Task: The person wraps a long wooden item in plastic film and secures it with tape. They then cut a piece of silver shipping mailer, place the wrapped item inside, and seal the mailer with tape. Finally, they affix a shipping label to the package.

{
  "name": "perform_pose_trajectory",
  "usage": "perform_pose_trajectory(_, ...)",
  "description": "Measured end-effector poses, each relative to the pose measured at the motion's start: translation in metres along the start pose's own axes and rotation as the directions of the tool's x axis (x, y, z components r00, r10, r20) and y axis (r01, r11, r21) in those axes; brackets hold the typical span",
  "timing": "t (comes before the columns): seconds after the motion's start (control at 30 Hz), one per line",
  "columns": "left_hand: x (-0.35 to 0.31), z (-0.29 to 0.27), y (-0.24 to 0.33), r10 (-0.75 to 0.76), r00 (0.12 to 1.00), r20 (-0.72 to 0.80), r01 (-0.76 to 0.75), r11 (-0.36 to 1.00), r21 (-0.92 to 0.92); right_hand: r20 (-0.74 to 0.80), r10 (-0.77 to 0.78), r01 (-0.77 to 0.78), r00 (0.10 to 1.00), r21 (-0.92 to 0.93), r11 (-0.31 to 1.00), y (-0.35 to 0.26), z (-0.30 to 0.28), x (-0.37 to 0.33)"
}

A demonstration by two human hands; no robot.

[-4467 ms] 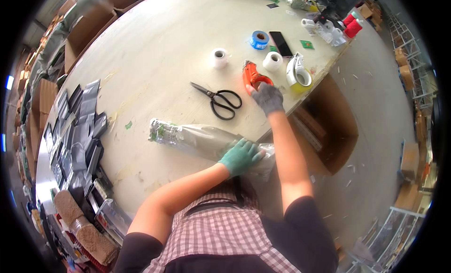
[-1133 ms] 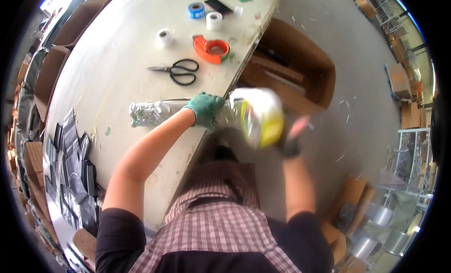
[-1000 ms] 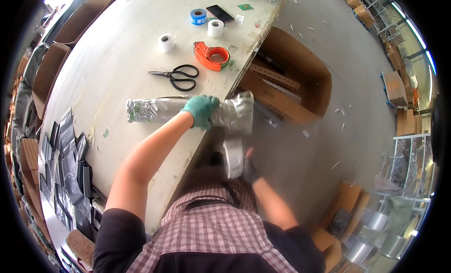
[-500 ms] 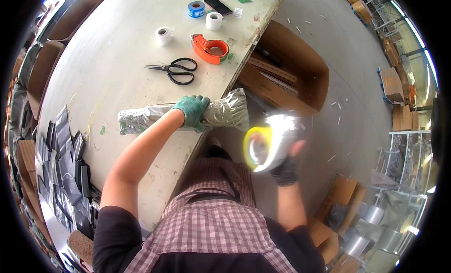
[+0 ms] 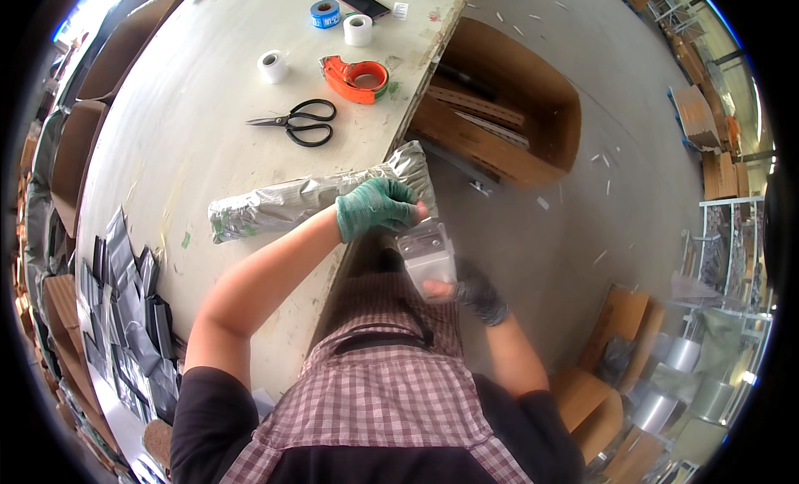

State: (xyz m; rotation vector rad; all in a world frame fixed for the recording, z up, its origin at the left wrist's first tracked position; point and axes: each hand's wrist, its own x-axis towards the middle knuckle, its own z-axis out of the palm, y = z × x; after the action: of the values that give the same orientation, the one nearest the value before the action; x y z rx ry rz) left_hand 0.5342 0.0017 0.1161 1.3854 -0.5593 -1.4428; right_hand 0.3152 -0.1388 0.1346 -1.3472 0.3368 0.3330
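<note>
A long silver foil-wrapped package (image 5: 308, 199) is laid across the near edge of the worktable (image 5: 166, 134), with one end jutting past that edge over the floor. It is pinned down near the overhanging end by the left hand (image 5: 374, 208), which is covered by a green glove; the fingers are curled together over the top of the foil. A roll of clear packing tape (image 5: 427, 258), blurred by motion, is held just below the package's overhanging end, off the table edge. It is gripped from the underside by the right hand (image 5: 476, 291), in a dark glove, with the fingers wrapped about the roll; how tightly they are pressed cannot be told.

Farther in on the table, black-handled scissors (image 5: 295, 122) are lying flat, well apart from the package. Beyond them, near the far edge, an orange tape dispenser (image 5: 356, 77) is seen, with a small white roll (image 5: 271, 65) to its left, another white roll (image 5: 358, 29) and a blue roll (image 5: 325, 13) behind it. Flat silver pouches (image 5: 125, 301) are heaped along the left edge. An open cardboard box (image 5: 508, 109) is standing on the floor beside the table.
</note>
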Motion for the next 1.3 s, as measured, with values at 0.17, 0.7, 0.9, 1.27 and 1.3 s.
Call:
perform_pose_trajectory(0.17, 0.005, 0.019, 0.007, -0.101, 0.991, 0.090, 0.098, 0.994, 0.044, -0.007, 0.023, -0.022, 1.000, 0.119, 0.993, 0.018, 0.009, -0.003)
perform_pose_trajectory(0.7, 0.011, 0.009, 0.017, -0.046, 0.930, 0.365, -0.088, 0.936, 0.340, -0.131, -0.269, 0.262, 0.954, -0.069, 0.963, 0.018, 0.011, -0.011)
perform_pose_trajectory(0.9, 0.014, 0.016, -0.002, -0.151, 0.909, 0.388, -0.035, 0.900, 0.434, -0.015, -0.091, 0.064, 0.996, -0.606, 0.793, 0.007, 0.007, -0.017)
perform_pose_trajectory(1.27, 0.005, 0.012, 0.003, -0.074, 0.923, 0.378, 0.010, 0.986, 0.169, -0.033, -0.160, 0.117, 0.987, -0.545, 0.830, 0.003, 0.011, -0.023)
perform_pose_trajectory(1.3, 0.009, 0.015, 0.001, -0.061, 0.953, 0.297, 0.001, 0.980, 0.198, -0.017, -0.126, 0.097, 0.992, -0.539, 0.836, 0.002, 0.012, -0.024)
